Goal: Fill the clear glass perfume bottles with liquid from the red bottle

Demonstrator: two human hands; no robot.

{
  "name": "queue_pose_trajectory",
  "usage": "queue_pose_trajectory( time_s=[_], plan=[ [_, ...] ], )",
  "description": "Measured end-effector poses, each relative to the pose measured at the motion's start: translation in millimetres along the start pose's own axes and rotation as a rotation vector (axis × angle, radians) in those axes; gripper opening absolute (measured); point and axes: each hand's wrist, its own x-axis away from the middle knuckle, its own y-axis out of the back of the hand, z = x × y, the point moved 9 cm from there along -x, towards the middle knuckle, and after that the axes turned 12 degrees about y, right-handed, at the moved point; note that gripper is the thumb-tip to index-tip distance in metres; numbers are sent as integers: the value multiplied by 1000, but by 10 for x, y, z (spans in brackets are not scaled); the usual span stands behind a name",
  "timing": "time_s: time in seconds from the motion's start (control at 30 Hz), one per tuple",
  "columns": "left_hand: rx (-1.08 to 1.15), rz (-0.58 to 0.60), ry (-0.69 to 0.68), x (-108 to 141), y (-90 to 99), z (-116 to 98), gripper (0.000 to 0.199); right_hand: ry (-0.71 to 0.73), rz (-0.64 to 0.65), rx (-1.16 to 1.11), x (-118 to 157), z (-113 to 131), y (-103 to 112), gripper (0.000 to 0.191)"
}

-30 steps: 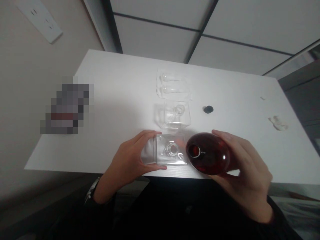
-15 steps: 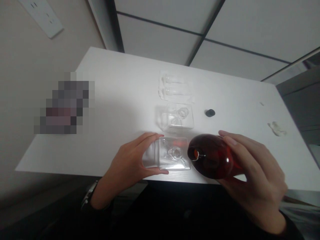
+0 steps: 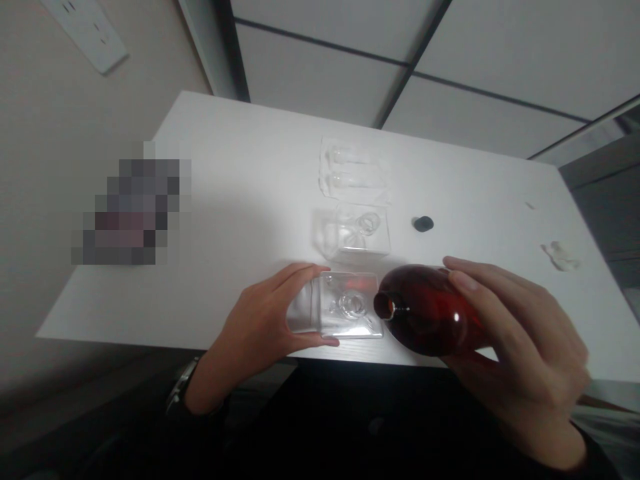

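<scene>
The left hand (image 3: 260, 313) and the right hand (image 3: 530, 327) are held apart, but they are close together at the near edge of the white table (image 3: 240, 167), and each is closed on its own thing. By the left hand, a clear plastic packet (image 3: 345, 307) is gripped at its edges, with the thumb below and the fingers above, so the hand is spread wide. A clear ring-shaped piece (image 3: 350, 305) is seen inside the packet. By the right hand, a dark red glass bottle (image 3: 425, 310) is clamped around its body and is held on its side. Its open neck is directed to 9 o'clock and is just beside the packet; whether they touch cannot be told. From the bottle, a black round cap (image 3: 423, 224) is seen at 12 o'clock, and a crumpled white scrap (image 3: 561, 256) at 2 o'clock. Two more clear packets (image 3: 361, 232) (image 3: 354, 171) lie at 12 o'clock from the held packet. At 9 o'clock, a pixelated object (image 3: 133, 203) is too blurred to be named or read.
</scene>
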Motion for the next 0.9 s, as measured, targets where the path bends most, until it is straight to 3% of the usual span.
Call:
queue_pose_trajectory(
  time_s=[0.63, 0.9],
  plan=[
    [7, 15, 3, 7, -11, -1, 81, 64, -26, 53, -22, 21, 60, 74],
    [16, 15, 12, 7, -12, 10, 80, 27, 49, 70, -35, 5, 20, 84]
  ],
)
